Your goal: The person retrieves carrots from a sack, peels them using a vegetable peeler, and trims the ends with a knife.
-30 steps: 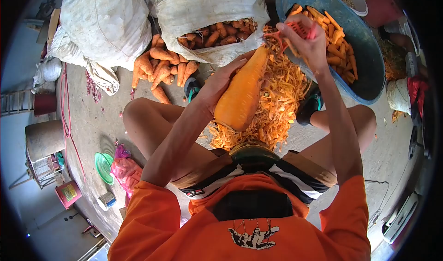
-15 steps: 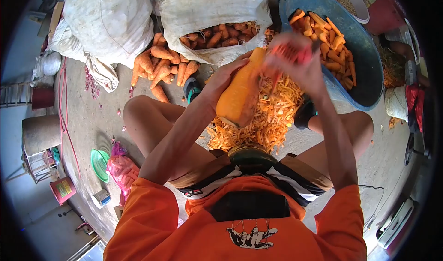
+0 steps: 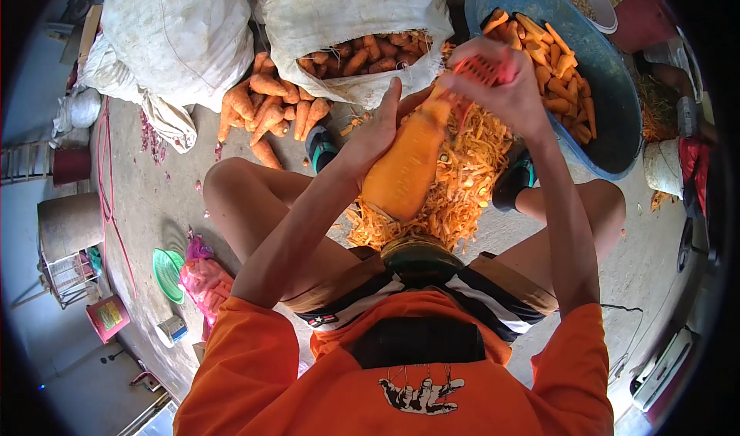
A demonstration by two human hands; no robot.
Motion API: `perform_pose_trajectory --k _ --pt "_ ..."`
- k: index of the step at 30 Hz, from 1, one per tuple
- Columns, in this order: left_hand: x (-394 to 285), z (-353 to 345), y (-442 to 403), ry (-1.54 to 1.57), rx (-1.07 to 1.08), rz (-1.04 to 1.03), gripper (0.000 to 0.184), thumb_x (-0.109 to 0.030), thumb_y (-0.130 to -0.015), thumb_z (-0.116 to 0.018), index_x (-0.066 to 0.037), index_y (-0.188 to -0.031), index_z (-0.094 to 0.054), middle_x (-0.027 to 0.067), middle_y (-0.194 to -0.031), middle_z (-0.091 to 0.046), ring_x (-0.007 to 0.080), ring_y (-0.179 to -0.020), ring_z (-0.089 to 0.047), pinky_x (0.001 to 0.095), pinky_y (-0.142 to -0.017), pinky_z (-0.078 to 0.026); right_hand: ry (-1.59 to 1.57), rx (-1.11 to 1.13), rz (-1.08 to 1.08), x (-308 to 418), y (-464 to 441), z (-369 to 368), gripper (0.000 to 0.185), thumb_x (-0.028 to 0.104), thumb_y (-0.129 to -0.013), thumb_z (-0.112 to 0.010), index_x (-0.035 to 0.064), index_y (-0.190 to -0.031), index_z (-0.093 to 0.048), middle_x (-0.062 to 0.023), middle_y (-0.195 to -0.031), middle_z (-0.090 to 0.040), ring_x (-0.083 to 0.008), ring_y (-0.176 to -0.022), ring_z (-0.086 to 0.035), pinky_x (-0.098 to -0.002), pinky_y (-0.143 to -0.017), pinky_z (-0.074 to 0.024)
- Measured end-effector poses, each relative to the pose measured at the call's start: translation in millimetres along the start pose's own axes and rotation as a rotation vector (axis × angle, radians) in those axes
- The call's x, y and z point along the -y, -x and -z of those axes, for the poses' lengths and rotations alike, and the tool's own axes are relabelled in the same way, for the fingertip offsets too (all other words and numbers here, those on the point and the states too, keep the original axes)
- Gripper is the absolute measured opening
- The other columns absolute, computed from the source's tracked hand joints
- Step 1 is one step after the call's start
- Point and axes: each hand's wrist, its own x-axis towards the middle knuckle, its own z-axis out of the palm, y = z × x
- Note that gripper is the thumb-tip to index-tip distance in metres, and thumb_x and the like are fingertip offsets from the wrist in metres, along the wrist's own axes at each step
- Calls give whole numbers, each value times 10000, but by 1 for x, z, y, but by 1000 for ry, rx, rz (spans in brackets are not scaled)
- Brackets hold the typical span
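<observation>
A long orange butternut squash [image 3: 405,162], its skin peeled off on the side facing me, slants over the peelings between my legs. My left hand [image 3: 379,131] holds its left side, thumb pointing up and fingers partly hidden behind the narrow neck. In my right hand [image 3: 515,93] is a red peeler [image 3: 484,69] with a slotted body, close to the neck's upper end; whether it touches the flesh I cannot tell. Beneath the squash lies a heap of orange peelings [image 3: 474,170].
At upper right stands a blue tub [image 3: 617,131] with peeled carrots [image 3: 551,58]. Unpeeled carrots [image 3: 270,104] spill on the floor beside white sacks [image 3: 181,35]. A green basket [image 3: 166,276] and pink bag [image 3: 206,282] lie at left. A dark rounded object [image 3: 422,262] sits between my thighs.
The squash has turned in my left hand, so its broad peeled face and narrow neck show more. My left thumb has lifted off it. My right hand and the peeler have shifted slightly and blur less.
</observation>
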Motion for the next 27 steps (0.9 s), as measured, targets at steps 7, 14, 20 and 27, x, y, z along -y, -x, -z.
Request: perform_pose_trajectory --k 7,14,20,27 --pt "7 -6 2 -10 15 40 665 -608 -1076 -418 -151 -1557 -443 41 -1188 -667 135 -961 -674 283 -778 -580 243 -10 -199 -29 -9 36 257 263 -891 -848 40 -907 -721 -17 -761 -736 -77 -700 -676 -268 -656 -537" --pt "-4 23 -7 330 138 128 425 -398 -1071 -540 -73 -1342 -571 96 -1088 -708 212 -852 -727 353 -698 -617 -164 95 -55 37 20 -17 227 172 -847 -879 24 -920 -725 -46 -903 -763 -80 -818 -690 -267 -724 -538" --pt "3 0 4 193 40 36 401 -366 -1055 -587 -52 -1304 -596 110 -1042 -719 223 -858 -735 362 -690 -624 -88 -34 -5 -14 15 -6 214 168 -848 -886 33 -902 -729 -34 -932 -753 -72 -773 -686 -238 -688 -539" --pt "2 15 -7 226 72 14 487 -309 -1075 -535 -135 -1518 -431 88 -1208 -657 184 -1004 -703 336 -794 -619 -252 114 7 40 17 -14 193 162 -862 -871 36 -897 -729 -23 -890 -743 -55 -733 -679 -221 -654 -531"
